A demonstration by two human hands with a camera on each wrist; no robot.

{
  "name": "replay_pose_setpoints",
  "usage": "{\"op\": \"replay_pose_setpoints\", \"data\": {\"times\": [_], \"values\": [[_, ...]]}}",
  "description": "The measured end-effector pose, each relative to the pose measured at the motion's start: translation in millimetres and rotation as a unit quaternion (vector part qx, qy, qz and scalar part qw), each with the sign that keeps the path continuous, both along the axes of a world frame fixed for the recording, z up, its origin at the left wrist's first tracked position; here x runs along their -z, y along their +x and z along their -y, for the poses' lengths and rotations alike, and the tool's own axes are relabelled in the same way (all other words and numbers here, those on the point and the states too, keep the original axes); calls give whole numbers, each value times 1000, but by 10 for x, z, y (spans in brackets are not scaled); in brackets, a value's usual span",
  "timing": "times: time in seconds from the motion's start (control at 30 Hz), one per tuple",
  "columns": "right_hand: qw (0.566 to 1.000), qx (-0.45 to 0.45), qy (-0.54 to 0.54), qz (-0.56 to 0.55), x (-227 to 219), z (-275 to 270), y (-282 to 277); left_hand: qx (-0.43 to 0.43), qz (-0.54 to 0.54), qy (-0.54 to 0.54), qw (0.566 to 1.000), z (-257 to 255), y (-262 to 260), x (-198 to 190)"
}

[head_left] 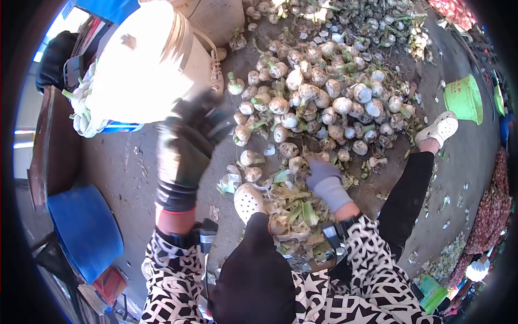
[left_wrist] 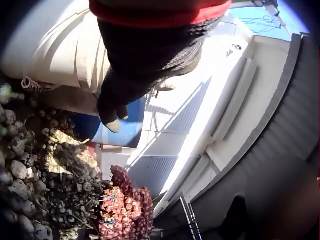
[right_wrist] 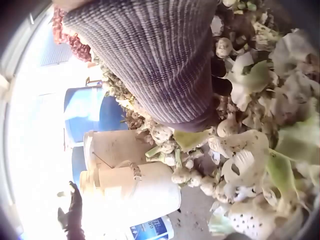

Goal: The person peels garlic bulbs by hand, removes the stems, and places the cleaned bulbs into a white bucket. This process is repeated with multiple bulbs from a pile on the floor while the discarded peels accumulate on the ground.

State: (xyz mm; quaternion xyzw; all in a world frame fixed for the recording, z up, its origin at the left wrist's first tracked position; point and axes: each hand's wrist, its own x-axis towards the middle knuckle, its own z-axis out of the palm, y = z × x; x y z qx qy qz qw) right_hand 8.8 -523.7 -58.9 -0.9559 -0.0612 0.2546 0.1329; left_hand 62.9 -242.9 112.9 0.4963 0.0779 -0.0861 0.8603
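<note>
My left hand (head_left: 186,143), in a dark glove, is raised beside a sunlit white bucket (head_left: 186,59). Its fingers look loosely extended and blurred, with nothing visible in them. In the left wrist view the same hand (left_wrist: 145,75) hangs over the background, fingertips downward. My right hand (head_left: 324,178), in a grey-purple knit glove, reaches down to the near edge of a heap of garlic bulbs (head_left: 309,92). Loose husks (head_left: 294,213) lie just below it. The cuff hides most of its fingers in the right wrist view; I cannot tell whether they grip a bulb.
Peeled white bulbs (head_left: 83,105) fill a container behind the white bucket. A blue tub (head_left: 86,232) stands at the left, a green bucket (head_left: 464,100) at the right. Red net sacks (head_left: 488,210) line the right side. My shoes (head_left: 249,201) flank the heap.
</note>
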Motion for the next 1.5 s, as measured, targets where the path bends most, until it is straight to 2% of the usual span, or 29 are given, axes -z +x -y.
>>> {"op": "replay_pose_setpoints", "data": {"times": [0.13, 0.17, 0.23, 0.3, 0.33, 0.4, 0.5, 0.53, 0.57, 0.63, 0.67, 0.7, 0.77, 0.83, 0.9, 0.97, 1.03, 1.07, 1.17, 1.2, 1.23, 1.27, 1.3, 1.33, 1.37, 1.4, 1.43, 1.47, 1.5], "values": [[991, 94, -42, -82, 478, -349, -1, 115, -71, 185, 973, 382, -515, 940], [987, 136, 13, -82, 528, -322, -47, 155, -46, 232, 959, 398, -591, 1312], [979, 175, 70, -78, 464, -332, -169, 198, -162, 139, 957, 382, -713, 1772], [957, 186, 223, 2, 135, -329, -364, 258, -323, 108, 904, 501, -612, 1386], [958, 185, 220, 2, 3, -312, -439, 257, -322, 106, 905, 506, -633, 1443], [940, 52, 324, 92, -250, -268, -609, 382, -177, 23, 907, 525, -725, 1564], [902, 111, 360, 211, -547, -26, -729, 283, -100, 14, 954, 526, -710, 1356], [848, 186, 453, 203, -572, 40, -730, 263, -79, 31, 961, 535, -719, 1304], [849, 180, 454, 204, -582, 146, -714, 259, -76, 31, 962, 524, -714, 1197], [872, 204, 443, 50, -602, 348, -699, 284, 93, 363, 883, 523, -680, 885], [827, 254, 497, 65, -713, 153, -649, 269, 101, 395, 872, 585, -690, 747], [827, 255, 496, 66, -721, 25, -599, 270, 103, 394, 873, 631, -711, 682], [918, 202, 329, 95, -730, -162, -522, 241, 229, 512, 792, 692, -770, 586], [888, 228, 383, 110, -780, -289, -480, 241, 219, 551, 768, 704, -779, 528], [819, 274, 486, 135, -859, -362, -417, 223, 90, 329, 913, 652, -743, 568], [841, 247, 473, 92, -959, -281, -397, 227, 99, 304, 920, 613, -740, 685], [890, 187, 413, 58, -972, -212, -394, 227, -10, 93, 969, 608, -737, 833], [890, 189, 410, 55, -958, -182, -394, 221, -92, -91, 967, 614, -700, 794], [914, 99, 366, 140, -970, -141, -400, 275, -109, -145, 944, 487, -693, 1199], [911, 104, 391, 75, -1044, -138, -395, 251, 114, 220, 936, 426, -688, 1062], [904, 110, 414, 10, -1079, -132, -406, 254, -39, 144, 956, 430, -748, 872], [891, 108, 441, -11, -986, -97, -453, 266, 76, 214, 937, 413, -775, 1212], [891, 110, 440, -13, -1087, -95, -413, 274, 191, 278, 901, 479, -657, 1225], [819, 175, 498, -225, -1236, -82, -358, 320, 306, 277, 853, 433, -633, 1155], [698, 231, 528, -425, -1322, -83, -350, 359, 201, 135, 902, 502, -604, 1170], [695, 196, 565, -399, -1222, -133, -411, 355, -7, 27, 934, 487, -651, 1113], [694, 195, 567, -398, -1140, -141, -420, 333, -209, -80, 916, 474, -655, 1025], [602, 223, 637, -426, -1074, -145, -426, 266, -60, -13, 962, 485, -714, 1200], [501, 248, 698, -447, -1046, -143, -421, 268, -59, -10, 962, 450, -692, 1346]]}}
